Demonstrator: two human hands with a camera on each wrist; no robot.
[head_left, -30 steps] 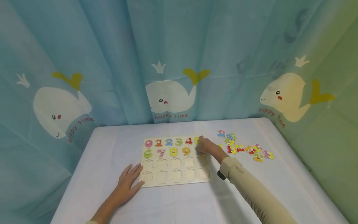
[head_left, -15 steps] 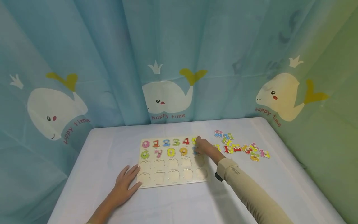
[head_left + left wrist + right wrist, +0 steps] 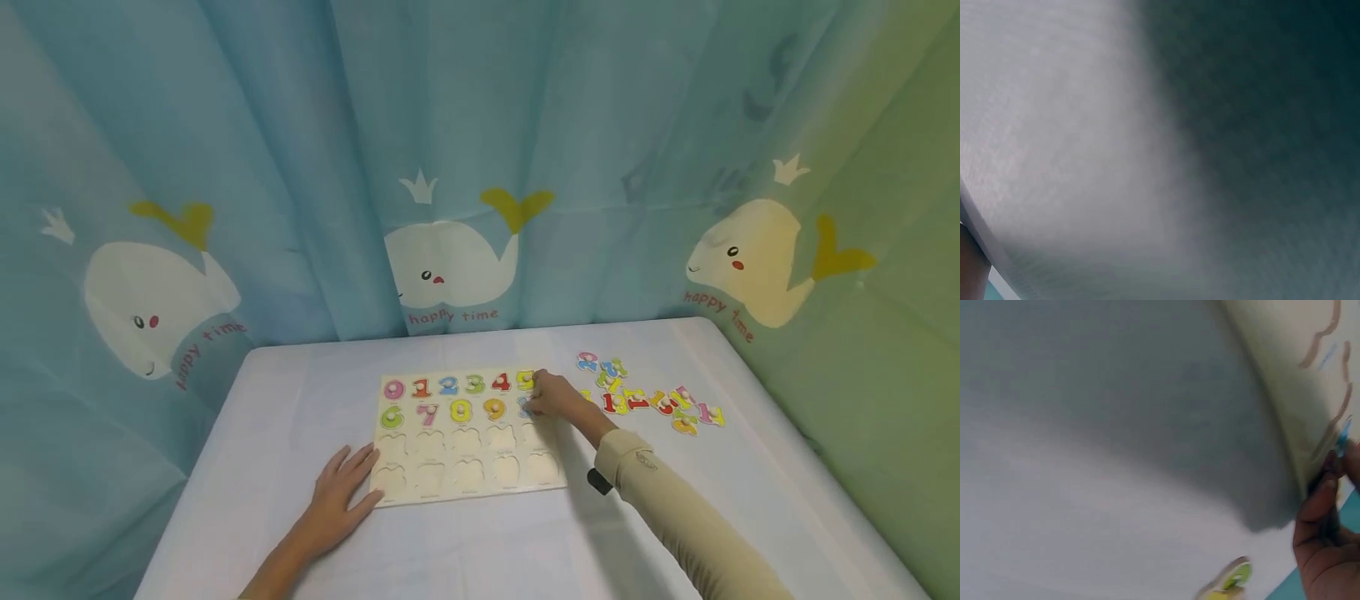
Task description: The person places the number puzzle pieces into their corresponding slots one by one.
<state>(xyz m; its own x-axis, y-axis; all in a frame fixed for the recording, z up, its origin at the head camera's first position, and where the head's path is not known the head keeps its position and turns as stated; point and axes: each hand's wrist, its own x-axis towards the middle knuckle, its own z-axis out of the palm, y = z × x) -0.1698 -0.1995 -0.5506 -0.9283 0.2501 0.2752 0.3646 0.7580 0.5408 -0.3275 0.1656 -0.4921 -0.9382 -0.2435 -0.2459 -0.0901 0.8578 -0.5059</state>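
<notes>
A wooden number puzzle board (image 3: 486, 467) lies on the white-covered table. Colourful knobbed numbers 0 to 9 fill its upper rows, and the two lower rows are bare recesses. My left hand (image 3: 337, 504) rests at the board's left edge with its fingers spread. At the right end of the second row, my right hand (image 3: 557, 398) pinches a blue number piece (image 3: 526, 408), mostly covered by the fingers. The right wrist view shows the fingertips (image 3: 1330, 487) closed on this piece (image 3: 1343, 434). The left wrist view holds mostly blurred tablecloth.
Right of the board lies a loose cluster of several number pieces (image 3: 637, 400), some overlapping. One yellow-green piece (image 3: 1229, 581) shows at the bottom of the right wrist view. Behind the table (image 3: 300, 392) hangs a blue curtain (image 3: 630, 125) with whale prints.
My right hand stays at the second row's right end, its fingers shifting slightly over the blue piece. My left hand keeps its place. The head view has tilted and shifted a little.
</notes>
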